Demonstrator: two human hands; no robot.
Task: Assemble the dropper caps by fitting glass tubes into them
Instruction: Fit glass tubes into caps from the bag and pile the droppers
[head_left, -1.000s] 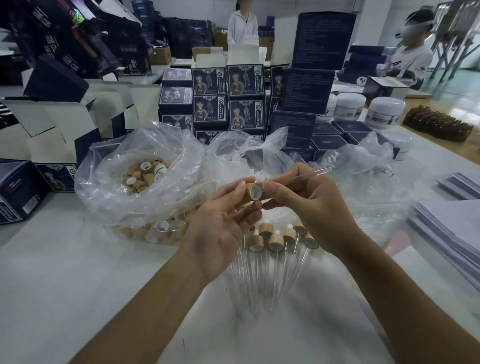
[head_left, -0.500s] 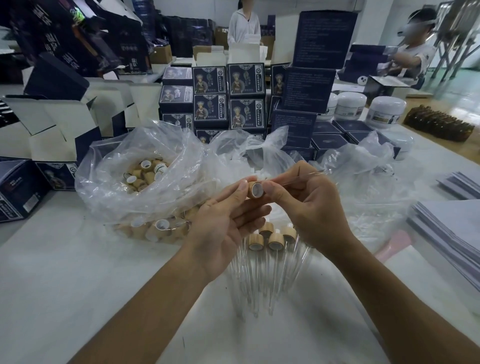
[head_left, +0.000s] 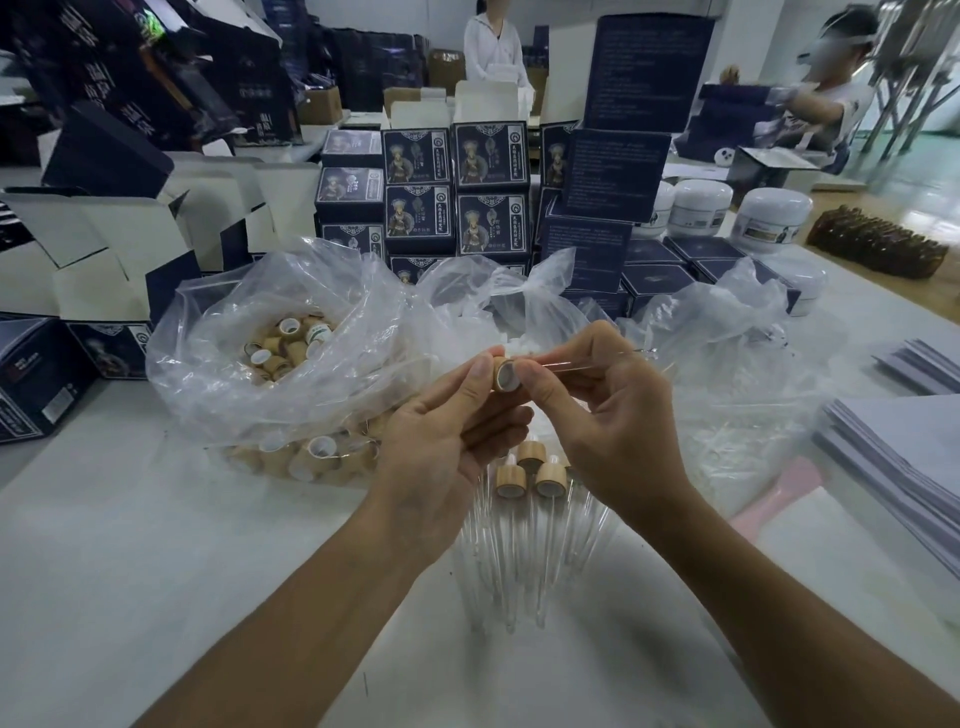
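Note:
My left hand (head_left: 441, 441) pinches a wooden dropper cap (head_left: 505, 374) by its side, open end facing right. My right hand (head_left: 608, 410) holds a clear glass tube (head_left: 582, 362) that lies almost level, its near end at the cap's mouth; how deep it sits I cannot tell. Below the hands, several assembled droppers (head_left: 524, 478) lie on the white table (head_left: 156, 571), caps far, glass tips toward me. A clear plastic bag (head_left: 249, 374) at the left holds loose wooden caps (head_left: 288, 345). Another clear bag (head_left: 727, 415) at the right holds loose glass tubes.
Stacks of dark blue printed boxes (head_left: 457, 197) stand behind the bags, with open white-lined cartons (head_left: 104, 249) at the left. White jars (head_left: 769, 218) and amber bottles (head_left: 872, 244) sit far right. Paper stacks (head_left: 904, 457) lie at the right edge. Two people stand in the background.
Both hands have risen slightly and stayed together. The glass tube's near end has moved closer into the cap's mouth, and the tube lies flatter.

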